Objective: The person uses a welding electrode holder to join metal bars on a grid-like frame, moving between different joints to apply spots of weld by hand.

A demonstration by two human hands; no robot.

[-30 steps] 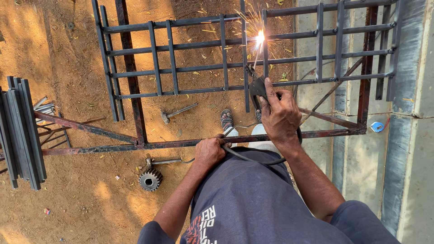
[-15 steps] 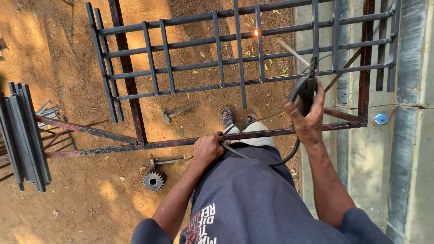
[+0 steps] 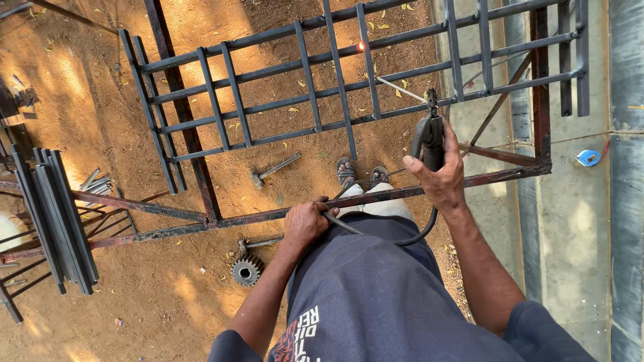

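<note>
My right hand [image 3: 439, 175] is shut on a black welding electrode holder [image 3: 427, 134], whose thin rod [image 3: 400, 88] points up-left, lifted clear of the grille. A dark metal grille [image 3: 308, 80] of crossed bars rests on a rusty angle-iron frame [image 3: 201, 218]. One joint on the grille [image 3: 361, 47] still glows orange. My left hand [image 3: 305, 221] grips the frame's near rail together with the black welding cable [image 3: 376, 234], which loops across to the holder. My sandalled feet [image 3: 362, 175] stand under the frame.
A hammer [image 3: 272, 170] lies on the dirt beneath the grille. A toothed gear [image 3: 246, 271] sits near the frame's front rail. A stack of dark steel bars [image 3: 54, 218] lies at left. A blue tape measure [image 3: 588, 158] rests on the concrete strip at right.
My right hand has pulled the electrode holder back and to the right, off the grille. The bright arc and sparks have died to a small orange glow at the joint.
</note>
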